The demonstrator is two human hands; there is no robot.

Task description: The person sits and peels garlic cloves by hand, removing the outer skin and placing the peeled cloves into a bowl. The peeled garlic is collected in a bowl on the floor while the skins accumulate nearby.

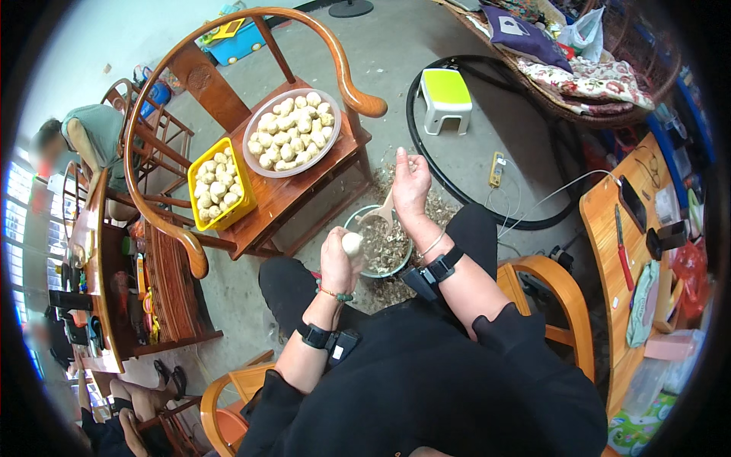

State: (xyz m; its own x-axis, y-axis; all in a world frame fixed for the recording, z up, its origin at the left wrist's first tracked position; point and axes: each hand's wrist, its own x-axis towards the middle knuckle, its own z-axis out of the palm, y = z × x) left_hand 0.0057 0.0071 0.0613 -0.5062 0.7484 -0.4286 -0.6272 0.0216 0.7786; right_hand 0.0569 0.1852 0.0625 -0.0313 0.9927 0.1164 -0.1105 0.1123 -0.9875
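My left hand is closed around a pale, rounded peeled tuber, held just over the left rim of a round basin. Brown and whitish peelings fill much of the basin. Above its right side my right hand is raised with curled fingers; whether it grips anything small is unclear. Beside that wrist a light wooden tool slants into the basin, partly hidden. Ahead, a wooden armchair bears a clear plastic bowl and a yellow basket, both heaped with similar pale tubers.
Peelings are strewn on the floor around the basin. A black hose loops past a green-topped stool. On the right, a wooden table holds a red-handled knife and a phone. Two people are at the left.
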